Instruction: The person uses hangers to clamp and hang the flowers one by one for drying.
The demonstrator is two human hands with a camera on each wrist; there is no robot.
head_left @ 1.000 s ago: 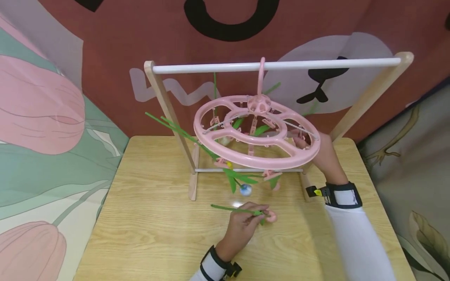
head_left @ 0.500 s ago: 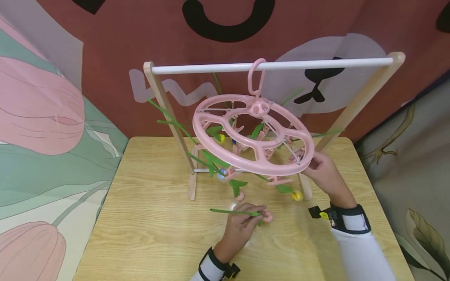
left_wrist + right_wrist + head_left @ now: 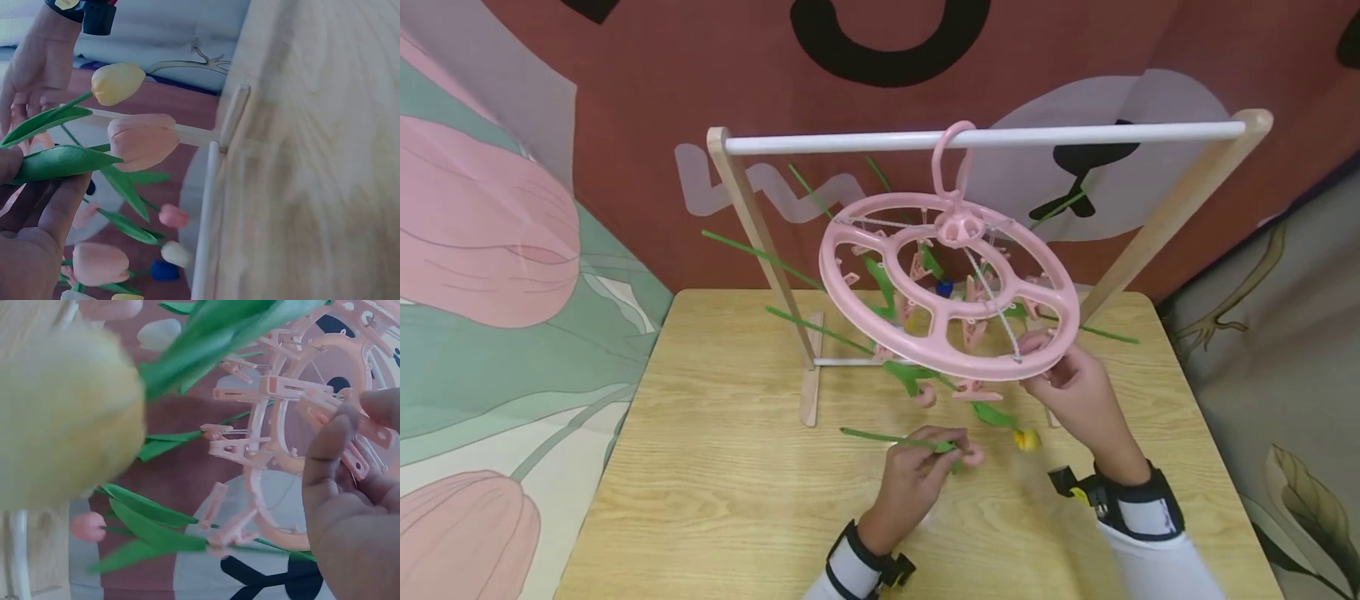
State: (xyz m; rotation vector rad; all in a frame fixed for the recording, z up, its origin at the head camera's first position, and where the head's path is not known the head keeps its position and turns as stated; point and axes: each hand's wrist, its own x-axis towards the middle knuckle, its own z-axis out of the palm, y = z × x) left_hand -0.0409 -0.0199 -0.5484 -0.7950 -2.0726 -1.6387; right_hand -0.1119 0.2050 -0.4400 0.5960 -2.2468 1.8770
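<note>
My left hand (image 3: 910,483) pinches the green stem of an artificial pink tulip (image 3: 142,142), its head pointing right, low over the table. A pink round clip hanger (image 3: 970,367) hangs by its hook from the white rail. My right hand (image 3: 1090,408) is at the hanger's front right rim. In the right wrist view its thumb and fingers pinch a pink clothespin (image 3: 322,411). A yellow tulip (image 3: 1027,440) hangs from a front clip, between the two hands. More tulips hang head down around the ring, including a blue one (image 3: 944,288).
A wooden stand with a white top rail (image 3: 820,145) bears the hanger. Its lower bar (image 3: 846,362) runs behind the flowers. Green stems (image 3: 760,257) stick out past the ring on both sides. The wooden table (image 3: 700,467) lies below, against a printed cloth backdrop.
The hanger has turned, bringing the yellow tulip to the front and carrying a blue-and-white one away. My right hand has come forward along the right rim. The left hand has hardly moved.
</note>
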